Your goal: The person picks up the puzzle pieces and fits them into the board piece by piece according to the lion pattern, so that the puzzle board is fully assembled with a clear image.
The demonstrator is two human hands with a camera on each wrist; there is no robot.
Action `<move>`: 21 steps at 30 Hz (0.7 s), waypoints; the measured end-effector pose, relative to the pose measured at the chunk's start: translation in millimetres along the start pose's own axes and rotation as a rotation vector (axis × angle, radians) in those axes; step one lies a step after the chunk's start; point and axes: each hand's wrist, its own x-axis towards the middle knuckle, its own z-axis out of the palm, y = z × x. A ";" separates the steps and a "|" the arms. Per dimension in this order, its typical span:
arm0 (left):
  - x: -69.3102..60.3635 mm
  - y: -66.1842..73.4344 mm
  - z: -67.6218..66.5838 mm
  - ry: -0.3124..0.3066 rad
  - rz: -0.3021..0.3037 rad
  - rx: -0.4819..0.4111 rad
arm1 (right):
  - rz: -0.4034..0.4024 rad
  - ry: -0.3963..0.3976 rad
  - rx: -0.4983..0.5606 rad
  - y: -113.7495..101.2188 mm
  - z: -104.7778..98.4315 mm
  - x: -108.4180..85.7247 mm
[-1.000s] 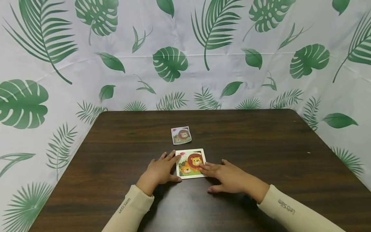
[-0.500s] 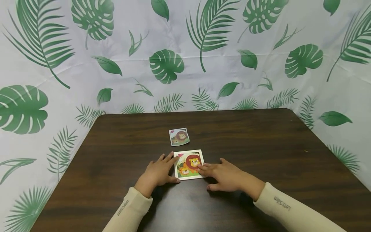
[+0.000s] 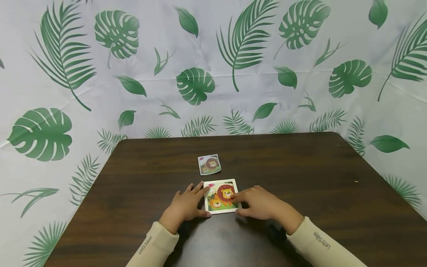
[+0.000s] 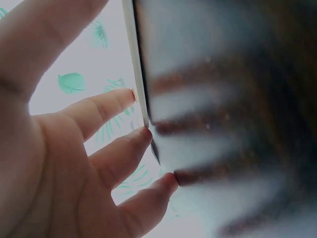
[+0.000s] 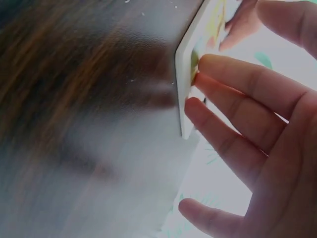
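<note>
A square lion jigsaw puzzle (image 3: 222,196) lies in a pale-rimmed board on the table, its picture filled with lions on green. My left hand (image 3: 185,205) rests at the board's left side, with fingers spread, index over the upper left and thumb by the lower left corner. From the right, my right hand (image 3: 261,203) touches the puzzle; its index fingertip is on the picture and its thumb is near the lower right corner. In the right wrist view, extended fingertips meet the board's pale rim (image 5: 184,89). Behind the board lies a card (image 3: 209,165) with the same lion picture.
The dark wood-grain table (image 3: 293,167) reaches back to a white cloth backdrop (image 3: 213,122) printed with green leaves. A tiny pale speck (image 3: 356,181) lies on the table's right side.
My right hand has shifted slightly over the board, and its thumb has come up to the lower right corner. The left hand stays at the left edge. The head view has tilted slightly.
</note>
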 end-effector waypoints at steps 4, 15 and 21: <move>1.6 -0.5 3.0 0.010 0.006 0.015 | -0.002 0.033 0.013 -0.6 1.5 -2.0; -1.2 -3.0 1.6 0.018 0.029 0.013 | -0.017 0.050 0.022 -2.5 -0.9 -1.8; -4.0 -4.4 -2.5 0.040 0.031 -0.017 | -0.042 0.095 0.053 4.4 -3.7 -2.3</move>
